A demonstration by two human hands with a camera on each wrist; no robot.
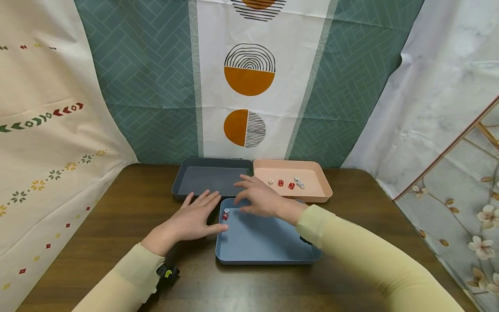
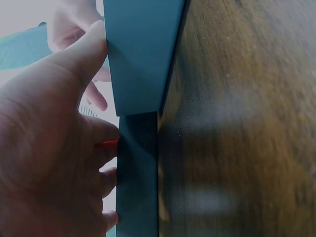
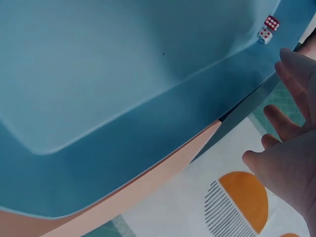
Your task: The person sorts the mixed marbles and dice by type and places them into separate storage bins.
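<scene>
My left hand (image 1: 191,219) is spread flat with nothing in it, its thumb over the left rim of the blue tray (image 1: 269,251) and its fingertips near the front of the dark grey tray (image 1: 206,173). In the left wrist view, the thumb lies right at the blue tray's side. Over that tray's back edge hovers my right hand (image 1: 259,197), fingers apart and loosely bent, holding nothing. A white die (image 1: 226,210) and a red die (image 1: 225,216) sit together in the blue tray's back left corner. The right wrist view shows this white die (image 3: 264,35) beside the red one (image 3: 271,22).
A pink tray (image 1: 325,190) stands at the back right, with two red dice (image 1: 280,183) and several white dice (image 1: 300,184) in it. A small dark green thing (image 1: 248,171) lies in the grey tray's right end. Patterned curtains (image 1: 156,86) hang behind the brown table (image 1: 128,195).
</scene>
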